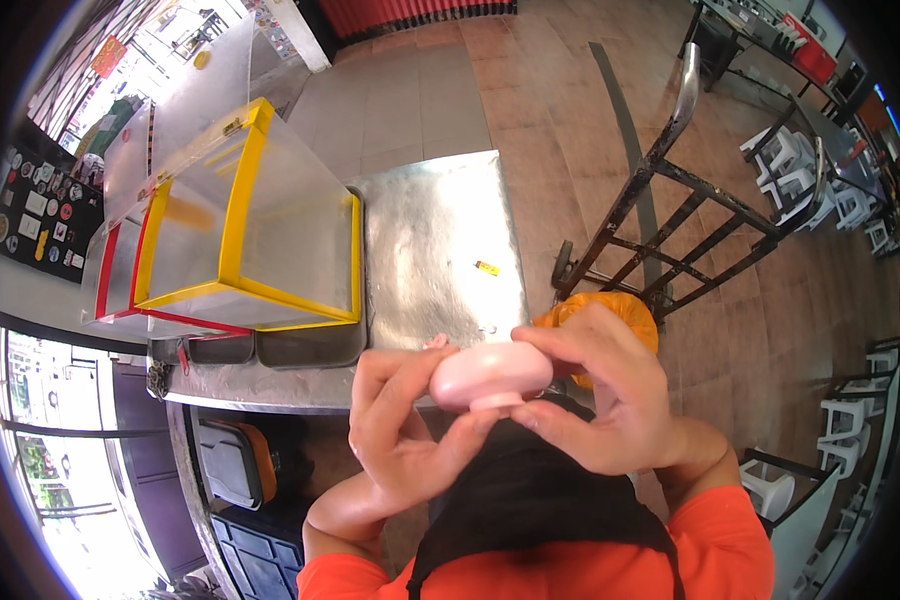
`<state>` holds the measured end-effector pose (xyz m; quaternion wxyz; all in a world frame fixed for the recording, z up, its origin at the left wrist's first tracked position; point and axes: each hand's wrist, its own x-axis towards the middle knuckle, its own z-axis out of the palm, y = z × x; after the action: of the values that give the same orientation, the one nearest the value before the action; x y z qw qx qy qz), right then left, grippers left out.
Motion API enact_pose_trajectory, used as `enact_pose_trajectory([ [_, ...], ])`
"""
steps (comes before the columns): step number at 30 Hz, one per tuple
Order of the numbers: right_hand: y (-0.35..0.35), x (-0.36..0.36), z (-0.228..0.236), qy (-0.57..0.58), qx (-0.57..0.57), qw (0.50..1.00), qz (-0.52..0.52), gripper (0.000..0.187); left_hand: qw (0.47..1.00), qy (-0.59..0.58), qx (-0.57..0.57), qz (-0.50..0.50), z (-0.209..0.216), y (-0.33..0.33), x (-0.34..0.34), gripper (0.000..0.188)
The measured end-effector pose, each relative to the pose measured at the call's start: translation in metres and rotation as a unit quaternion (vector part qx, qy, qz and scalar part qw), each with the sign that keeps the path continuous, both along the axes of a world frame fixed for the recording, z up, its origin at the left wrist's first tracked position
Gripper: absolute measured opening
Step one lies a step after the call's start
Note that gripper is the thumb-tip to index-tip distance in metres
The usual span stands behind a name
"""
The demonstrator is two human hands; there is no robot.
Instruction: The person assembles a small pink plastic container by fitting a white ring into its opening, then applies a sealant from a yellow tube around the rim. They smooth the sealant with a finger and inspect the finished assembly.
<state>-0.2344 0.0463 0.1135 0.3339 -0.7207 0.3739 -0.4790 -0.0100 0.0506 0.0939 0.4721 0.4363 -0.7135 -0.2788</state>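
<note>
Between my two hands is a small glossy pink rounded object (492, 375), with a narrower pink rim or foot on its near side. Its exact kind does not show. My left hand (402, 425) pinches its left end between thumb and fingers, and my right hand (610, 400) grips the right end the same way. Both thumbs press at the near edge. The object is held up in front of my black apron (540, 490), above the near edge of a metal-topped table (430, 215).
A yellow small item (487, 268) lies on the metal table. Clear display cases with yellow (232, 210) and red (120, 268) frames stand left on dark trays (315, 348). To the right are a hand truck (660, 215), an orange bag (620, 310) and white stools (790, 165).
</note>
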Motion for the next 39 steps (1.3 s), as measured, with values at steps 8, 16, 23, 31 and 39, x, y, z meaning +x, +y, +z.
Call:
enact_pose_trajectory([
  [8, -0.013, 0.008, -0.027, -0.087, 0.090, 0.992, 0.007, 0.045, 0.999, 0.034, 0.015, -0.008, -0.031, -0.018, -0.006, 0.050],
  [16, -0.014, 0.009, -0.038, -0.099, 0.112, 0.989, 0.001, 0.044, 0.998, 0.046, 0.036, 0.005, -0.037, -0.021, -0.006, 0.048],
  [23, -0.037, 0.013, -0.085, -0.123, 0.233, 0.964, -0.022, 0.034, 0.983, 0.066, 0.165, 0.056, -0.075, -0.036, -0.015, 0.039],
  [31, -0.047, 0.002, -0.111, -0.089, 0.355, 0.930, 0.025, 0.038, 0.928, 0.210, 0.306, 0.033, -0.102, -0.044, -0.021, 0.036],
  [39, -0.048, -0.002, -0.116, -0.087, 0.378, 0.922, 0.028, 0.035, 0.912, 0.240, 0.332, 0.021, -0.107, -0.045, -0.025, 0.038],
])
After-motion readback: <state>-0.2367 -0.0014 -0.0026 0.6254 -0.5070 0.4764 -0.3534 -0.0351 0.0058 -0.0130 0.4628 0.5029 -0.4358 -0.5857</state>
